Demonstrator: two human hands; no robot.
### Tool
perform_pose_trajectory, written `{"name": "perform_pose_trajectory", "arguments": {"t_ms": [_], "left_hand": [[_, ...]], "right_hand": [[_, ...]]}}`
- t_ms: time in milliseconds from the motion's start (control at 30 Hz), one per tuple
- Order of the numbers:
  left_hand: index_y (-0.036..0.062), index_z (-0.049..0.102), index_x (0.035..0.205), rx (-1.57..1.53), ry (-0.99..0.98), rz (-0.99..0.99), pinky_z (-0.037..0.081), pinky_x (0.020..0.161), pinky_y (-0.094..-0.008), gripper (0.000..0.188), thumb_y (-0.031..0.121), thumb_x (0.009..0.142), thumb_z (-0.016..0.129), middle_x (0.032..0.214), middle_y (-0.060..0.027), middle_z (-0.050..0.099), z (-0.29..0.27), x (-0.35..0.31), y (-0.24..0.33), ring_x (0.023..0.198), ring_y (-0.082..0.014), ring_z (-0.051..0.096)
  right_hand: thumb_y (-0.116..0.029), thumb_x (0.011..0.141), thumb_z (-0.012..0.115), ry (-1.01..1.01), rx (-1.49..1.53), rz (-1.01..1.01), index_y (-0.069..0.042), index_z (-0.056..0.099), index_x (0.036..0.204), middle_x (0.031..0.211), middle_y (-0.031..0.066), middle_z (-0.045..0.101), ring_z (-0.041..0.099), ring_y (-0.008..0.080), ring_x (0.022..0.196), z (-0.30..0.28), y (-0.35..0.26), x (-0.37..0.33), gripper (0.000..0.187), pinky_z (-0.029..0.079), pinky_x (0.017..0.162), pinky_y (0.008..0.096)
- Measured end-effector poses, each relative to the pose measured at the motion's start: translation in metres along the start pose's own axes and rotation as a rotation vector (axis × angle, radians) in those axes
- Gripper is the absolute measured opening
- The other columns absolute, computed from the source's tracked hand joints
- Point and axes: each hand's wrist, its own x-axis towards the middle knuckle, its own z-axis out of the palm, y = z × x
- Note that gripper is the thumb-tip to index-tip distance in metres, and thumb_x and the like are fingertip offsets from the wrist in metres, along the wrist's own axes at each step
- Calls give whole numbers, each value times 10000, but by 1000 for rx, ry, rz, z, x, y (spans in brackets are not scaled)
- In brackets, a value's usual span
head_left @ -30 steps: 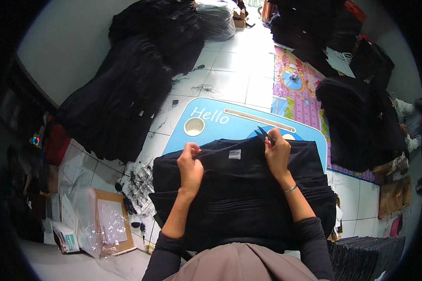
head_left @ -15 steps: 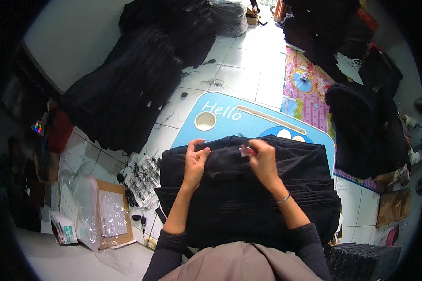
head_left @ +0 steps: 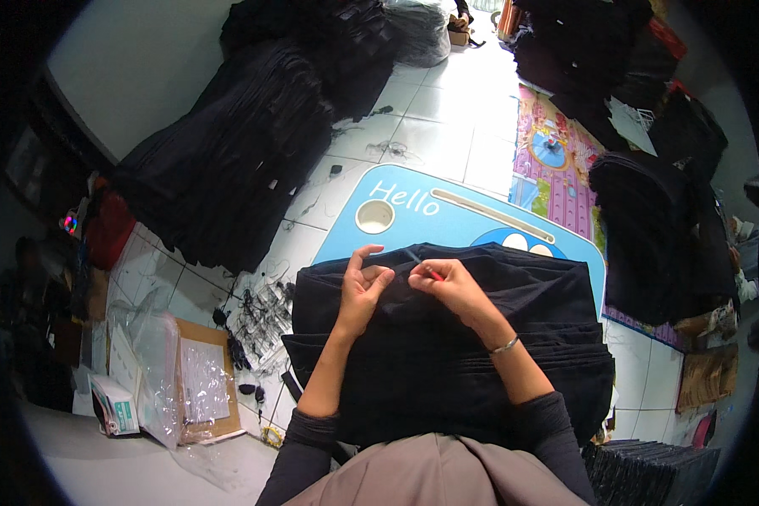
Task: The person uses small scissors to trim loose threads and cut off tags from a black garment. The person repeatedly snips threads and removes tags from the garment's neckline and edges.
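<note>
Aiming snips (head_left: 433, 274), pinched in right grip (head_left: 457, 293), toward eleven o'clock should spare left grip (head_left: 362, 295) (hold unclear) and black cloth (head_left: 422, 379).

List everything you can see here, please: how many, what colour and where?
Table: one, light blue, centre
Cloth layers: several, black, on the table
Small tool: one, partly red, in the right hand
Mat: one, multicoloured, right
Left heap: one, black, far left
Right heaps: at least two, black
Stack: one, black, lower right
Thread scraps: many, dark, left of table
Cardboard: one, brown, lower left
Floor tiles: many, white
Bracelet: one, silver, right wrist
Sleeves: two, dark, lower edge
Left hand: one, bare, over cloth
Right hand: one, bare, over cloth
</note>
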Motion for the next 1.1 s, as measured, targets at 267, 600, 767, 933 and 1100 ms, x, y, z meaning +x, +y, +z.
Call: {"name": "perform_pose_trajectory", "arguments": {"t_ms": [267,600,767,933,1100], "left_hand": [[58,489,1273,-13,28,-35,428,745,-172,357,13,937,602,852,13,611,0,3,-5,811,-30,552],[28,574,1152,84,-42,1,488,847,-227,283,-46,885,634,1033,-53,640,0,3,1,946,-108,616],[7,652,1034,849,131,465,522,724,-291,250,-19,788,689,932,-100,632,16,-7,12,852,-201,639],[-6,687,937,1089,137,477,516,731,-406,225,45,719,711,879,-131,621,35,-15,18,818,-321,620],[1,679,818,1165,178,267,513,688,-422,115,71,731,704,798,-160,640,36,3,2,753,-349,640]], "right_hand": [[-268,865,731,157,-314,-97,26,695,870,613,171,572,513,111,550,16,12,2,297,419,534,330],[-121,859,701,75,28,-48,3,685,829,716,58,628,566,117,639,10,22,6,129,432,571,302],[-190,878,686,-13,314,237,-47,696,841,759,-21,631,458,32,578,-2,18,10,149,333,516,202],[-186,873,678,-42,340,159,-31,704,856,763,33,663,524,64,597,9,5,15,158,405,529,245],[-145,825,702,175,-410,-292,6,702,928,788,203,654,657,264,669,19,-1,13,183,493,605,360]]}}
